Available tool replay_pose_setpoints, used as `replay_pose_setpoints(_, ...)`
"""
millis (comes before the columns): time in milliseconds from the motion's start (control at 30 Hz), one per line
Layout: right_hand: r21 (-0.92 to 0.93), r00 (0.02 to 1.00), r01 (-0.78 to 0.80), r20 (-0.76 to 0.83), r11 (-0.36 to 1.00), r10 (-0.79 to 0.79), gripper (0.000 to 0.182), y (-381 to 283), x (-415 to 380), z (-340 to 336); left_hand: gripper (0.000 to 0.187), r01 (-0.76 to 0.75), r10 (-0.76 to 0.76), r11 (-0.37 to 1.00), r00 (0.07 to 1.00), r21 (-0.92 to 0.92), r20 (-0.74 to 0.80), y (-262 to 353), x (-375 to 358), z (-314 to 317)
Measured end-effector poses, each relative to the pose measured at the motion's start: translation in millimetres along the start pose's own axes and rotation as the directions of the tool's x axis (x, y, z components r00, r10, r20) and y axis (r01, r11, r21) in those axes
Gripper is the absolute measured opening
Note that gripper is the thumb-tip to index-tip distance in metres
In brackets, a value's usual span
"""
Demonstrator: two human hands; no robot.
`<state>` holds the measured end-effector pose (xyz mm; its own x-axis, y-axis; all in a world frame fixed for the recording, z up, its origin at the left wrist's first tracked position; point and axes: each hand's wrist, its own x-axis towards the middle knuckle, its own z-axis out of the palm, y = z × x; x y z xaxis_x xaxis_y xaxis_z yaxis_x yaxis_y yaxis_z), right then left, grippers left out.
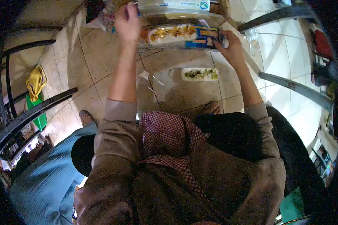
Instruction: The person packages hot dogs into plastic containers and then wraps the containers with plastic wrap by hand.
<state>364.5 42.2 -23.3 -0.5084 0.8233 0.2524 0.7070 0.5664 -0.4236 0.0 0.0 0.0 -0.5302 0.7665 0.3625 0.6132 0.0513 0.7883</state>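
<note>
My left hand (127, 23) is raised at the left end of a shiny see-through plastic piece (161, 45), its fingers curled closed. What those fingers hold, if anything, I cannot make out. At the right end, my right hand (232, 47) has its thumb and fingers closed on the edge of a blue printed pack (201, 39) with yellow lettering. Between both hands is a white tray (153, 38) of orange-brown food pieces, seen under or behind glare. Closer to me, a second white tray (183, 75) with green pieces shows against the tiles.
A white box (172, 5) with a blue-green logo is at the top. Dark bars (289, 85) stand on both sides. At the left are a yellow cloth (35, 83) and a green container (37, 112). Small clear scraps (144, 75) show near the middle.
</note>
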Motion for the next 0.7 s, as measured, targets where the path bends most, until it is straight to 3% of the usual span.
replay_pose_setpoints(67,0.219,0.976,-0.217,0.034,0.951,0.215,0.041,0,-5,-15,0.052,0.402,-0.416,0.872,0.909,-0.279,0.01,-11,-15,-2)
replay_pose_setpoints(100,0.231,0.98,-0.199,0.019,0.953,0.2,0.041,-12,10,-11,0.052,0.383,-0.401,0.881,0.916,-0.279,-0.008,-15,-8,-11)
replay_pose_setpoints(133,0.292,0.964,-0.266,0.073,0.919,0.256,0.041,-18,11,-20,0.038,0.451,-0.469,0.832,0.883,-0.323,0.023,-10,-20,-12)
replay_pose_setpoints(167,0.351,0.942,-0.336,0.131,0.874,0.309,0.041,-25,13,-27,0.038,0.515,-0.532,0.778,0.845,-0.36,0.058,-6,-27,-15)
replay_pose_setpoints(233,0.459,0.968,-0.251,0.106,0.852,0.228,0.041,-35,23,-31,0.038,0.475,-0.479,0.813,0.875,-0.338,0.079,-21,-33,-8)
replay_pose_setpoints(300,0.339,0.99,0.11,0.041,0.934,-0.132,0.046,-40,37,-29,0.04,0.434,-0.424,0.846,0.9,-0.311,0.102,-34,-38,-3)
replay_pose_setpoints(367,0.329,0.983,0.109,0.106,0.938,-0.151,0.048,-55,50,-26,0.041,0.614,-0.537,0.648,0.788,-0.451,0.301,-40,-41,1)
replay_pose_setpoints(433,0.263,0.917,0.309,0.174,0.914,-0.36,0.047,-64,67,-14,0.04,0.601,-0.536,0.682,0.798,-0.417,0.273,-24,-43,-6)
replay_pose_setpoints(600,0.268,0.799,0.484,0.251,0.833,-0.546,0.048,-93,91,2,0.04,0.596,-0.542,0.698,0.802,-0.397,0.252,-35,-47,-10)
replay_pose_setpoints(667,0.32,0.758,0.525,0.246,0.789,-0.604,0.049,-95,94,13,0.038,0.48,-0.488,0.772,0.868,-0.417,0.096,-32,-52,-6)
replay_pose_setpoints(700,0.283,0.746,0.549,0.258,0.786,-0.614,0.05,-96,93,18,0.038,0.482,-0.491,0.772,0.866,-0.414,0.092,-37,-53,-2)
